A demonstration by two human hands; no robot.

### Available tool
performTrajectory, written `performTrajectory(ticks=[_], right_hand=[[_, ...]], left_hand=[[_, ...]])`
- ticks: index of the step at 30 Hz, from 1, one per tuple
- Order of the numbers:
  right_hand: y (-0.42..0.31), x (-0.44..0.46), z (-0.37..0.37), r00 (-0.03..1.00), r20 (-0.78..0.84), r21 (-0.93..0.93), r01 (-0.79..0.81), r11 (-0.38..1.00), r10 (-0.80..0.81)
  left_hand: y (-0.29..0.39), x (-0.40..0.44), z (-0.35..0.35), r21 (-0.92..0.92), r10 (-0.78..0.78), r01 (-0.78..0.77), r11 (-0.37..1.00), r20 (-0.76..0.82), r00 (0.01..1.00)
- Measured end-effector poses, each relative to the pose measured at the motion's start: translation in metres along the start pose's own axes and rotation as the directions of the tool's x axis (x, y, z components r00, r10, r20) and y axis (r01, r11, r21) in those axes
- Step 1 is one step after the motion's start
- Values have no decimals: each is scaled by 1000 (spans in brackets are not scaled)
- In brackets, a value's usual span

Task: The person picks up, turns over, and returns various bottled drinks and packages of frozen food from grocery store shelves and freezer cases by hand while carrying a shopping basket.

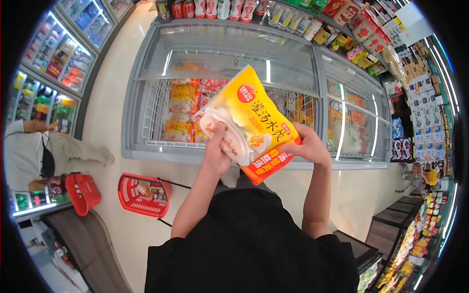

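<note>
Between my two hands is a yellow, white and red bag of frozen dumplings (254, 110), held tilted above the front edge of a chest freezer (205, 157). My left hand (217, 151) grips its lower left side, thumb on the front. At the lower right edge, my right hand (309, 146) has the bag pinched between thumb and fingers. Behind the bag, the freezer's glass lid (195, 51) is slid back. Similar yellow and red bags (181, 100) lie in the wire baskets inside.
A red shopping basket (145, 195) with a few packages stands on the floor to my left. Beyond it, another person (29, 151) is beside a second red basket (83, 193) near drinks coolers (58, 49). Drink cans (188, 9) line the shelf behind the freezer. Stocked shelves (422, 107) run along the right.
</note>
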State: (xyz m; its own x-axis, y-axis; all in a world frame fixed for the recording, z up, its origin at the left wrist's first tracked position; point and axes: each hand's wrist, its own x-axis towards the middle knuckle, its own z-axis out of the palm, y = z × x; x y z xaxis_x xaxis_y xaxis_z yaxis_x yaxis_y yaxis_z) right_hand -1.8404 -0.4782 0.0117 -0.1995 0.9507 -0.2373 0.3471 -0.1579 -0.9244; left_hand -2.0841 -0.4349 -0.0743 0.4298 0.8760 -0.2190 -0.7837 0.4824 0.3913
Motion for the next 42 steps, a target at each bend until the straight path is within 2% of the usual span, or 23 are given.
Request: performTrajectory(ticks=[1,2,3,4,5,6,8,9,11,13,16,18,24,31,42], right_hand=[[19,-4,-3,996,-86,303,47,952,-22],[31,-7,-1,995,-89,311,62,948,-36],[41,-9,3,972,-221,589,201,783,-83],[52,-9,9,931,-354,781,344,521,-84],[68,-7,21,943,-331,791,290,540,-21],[76,-5,38,940,-339,793,308,525,-38],[83,-3,65,950,-262,860,309,406,-167],[75,-1,62,944,-279,859,328,393,-176],[54,-4,54,964,-256,931,266,250,-72],[50,-9,46,953,-291,929,301,214,-78],[36,-19,30,937,-342,905,350,241,-75],[37,-22,26,922,-379,880,385,279,-75],[31,-30,18,923,-373,880,385,277,-96],[30,-32,20,898,-435,848,434,303,-69],[32,-33,26,905,-425,847,411,338,-35]], left_hand=[[2,-2,10,22,6,-6,1000,14,1000],[4,-8,24,38,88,-87,995,-13,996],[3,-13,36,53,173,-171,984,-42,984],[2,-13,47,69,184,-181,981,-34,982],[0,-11,59,75,232,-228,971,-44,972],[-4,-8,69,82,277,-273,959,-48,960],[-19,-10,85,101,297,-290,952,-54,953],[-28,-11,92,100,317,-309,946,-79,945],[-35,-16,106,100,338,-333,938,-31,941],[-35,-19,109,93,360,-361,928,27,932],[-37,-21,109,141,369,-378,915,81,926],[-37,-22,108,123,322,-333,935,99,942],[-38,-20,110,133,282,-301,944,139,949],[-38,-17,104,179,263,-283,942,131,956],[-23,-28,101,119,265,-279,953,124,956]])
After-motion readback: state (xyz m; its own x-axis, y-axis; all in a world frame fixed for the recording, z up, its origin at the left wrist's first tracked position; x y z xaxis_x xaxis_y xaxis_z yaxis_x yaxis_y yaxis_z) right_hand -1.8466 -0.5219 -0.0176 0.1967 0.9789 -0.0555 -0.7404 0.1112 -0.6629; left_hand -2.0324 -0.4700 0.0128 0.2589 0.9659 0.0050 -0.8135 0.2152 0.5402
